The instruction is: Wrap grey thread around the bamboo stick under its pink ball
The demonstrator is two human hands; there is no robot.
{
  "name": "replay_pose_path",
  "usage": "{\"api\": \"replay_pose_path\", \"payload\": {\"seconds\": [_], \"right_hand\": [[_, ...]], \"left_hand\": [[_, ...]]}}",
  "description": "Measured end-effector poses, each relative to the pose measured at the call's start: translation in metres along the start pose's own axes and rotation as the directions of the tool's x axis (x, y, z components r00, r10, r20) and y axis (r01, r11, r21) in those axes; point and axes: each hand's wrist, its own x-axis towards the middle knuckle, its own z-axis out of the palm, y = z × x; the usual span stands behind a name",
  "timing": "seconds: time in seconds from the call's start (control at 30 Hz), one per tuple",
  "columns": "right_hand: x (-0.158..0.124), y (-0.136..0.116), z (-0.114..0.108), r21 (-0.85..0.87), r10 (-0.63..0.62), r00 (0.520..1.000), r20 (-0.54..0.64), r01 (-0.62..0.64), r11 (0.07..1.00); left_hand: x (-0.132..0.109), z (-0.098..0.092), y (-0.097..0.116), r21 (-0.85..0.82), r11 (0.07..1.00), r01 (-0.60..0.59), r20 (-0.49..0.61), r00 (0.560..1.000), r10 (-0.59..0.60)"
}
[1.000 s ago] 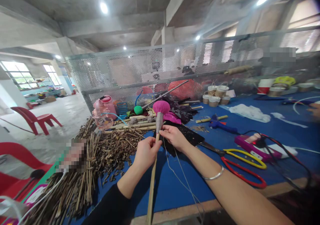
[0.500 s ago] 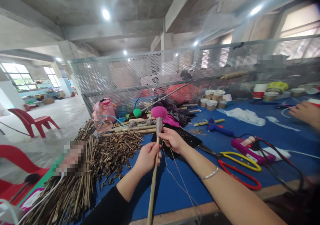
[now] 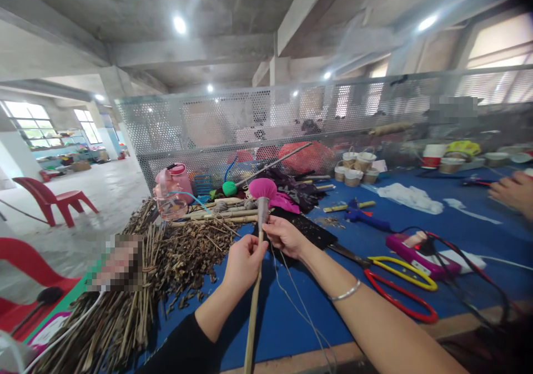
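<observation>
From where I stand, the work sits at the middle of the near edge of the blue table [image 3: 287, 335]; a pale stick [image 3: 253, 318] slants up and away from the person, topped by a rounded magenta head [image 3: 262, 190], with a tapering grey wrapping [image 3: 262, 212] just below it; the left hand [image 3: 245, 260] is closed round the stick, thumb and fingers pinched together a little below that wrapping; the right hand [image 3: 285, 236] has its thumb and fingers drawn narrow on the wrapping's lower end, almost touching the left; two strands of thin grey thread [image 3: 300, 302] trail from beneath it towards the table's edge, though I cannot tell whether the fingertips trap them.

The step in hand, as I read it, is binding the narrow end of the wrapping to the stick; the next move seems to call for a firm left hold, so the stick does not roll, and for the right to draw the thread snug round that narrow end; a slack turn could let the wrapping slip.

Black cloth [image 3: 310, 231] lies just beyond the right hand; big scissors [image 3: 400, 271] with one yellow and one red handle rest to the right of it, near a blue glue gun [image 3: 362, 213]; dried plant stems [image 3: 200, 252] heap up on the left; at the far right, a co-worker's hand [image 3: 514, 191] reaches over the table.
</observation>
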Motion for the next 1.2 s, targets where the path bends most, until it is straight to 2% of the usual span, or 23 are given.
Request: {"api": "replay_pose_path", "payload": {"seconds": [0.17,0.27,0.43,0.63,0.7,0.83,1.03,1.2], "right_hand": [[-0.001,-0.005,0.003,0.078,0.004,0.997,0.071,-0.009,0.997],[-0.003,-0.008,0.004,0.034,-0.025,0.999,0.047,0.023,0.999],[-0.004,-0.009,0.001,-0.074,-0.076,0.997,0.025,0.077,0.994],[-0.003,-0.007,0.005,-0.172,-0.101,0.995,-0.009,0.098,0.98],[-0.003,-0.007,0.009,-0.188,-0.105,0.994,-0.011,0.101,0.977],[-0.002,-0.005,0.015,-0.145,-0.109,0.994,-0.019,0.105,0.984],[-0.002,-0.002,0.019,-0.086,-0.051,0.998,-0.021,0.049,0.995],[-0.002,-0.002,0.02,-0.016,-0.058,0.998,0.014,0.058,0.998]], "left_hand": [[-0.002,0.003,0.004,-0.155,0.988,0.028,0.027,0.999,-0.024],[-0.001,0.003,0.007,-0.307,0.944,0.125,0.091,0.991,-0.101],[0.0,0.001,0.014,-0.528,0.79,0.311,0.233,0.948,-0.218],[-0.002,0.0,0.024,-0.697,0.567,0.439,0.26,0.891,-0.372],[-0.003,0.002,0.026,-0.7,0.577,0.42,0.206,0.893,-0.4],[-0.004,0.007,0.026,-0.656,0.671,0.344,0.092,0.92,-0.382],[-0.004,0.004,0.03,-0.682,0.662,0.311,0.083,0.932,-0.352],[-0.005,0.006,0.025,-0.646,0.717,0.263,0.091,0.959,-0.27]]}}
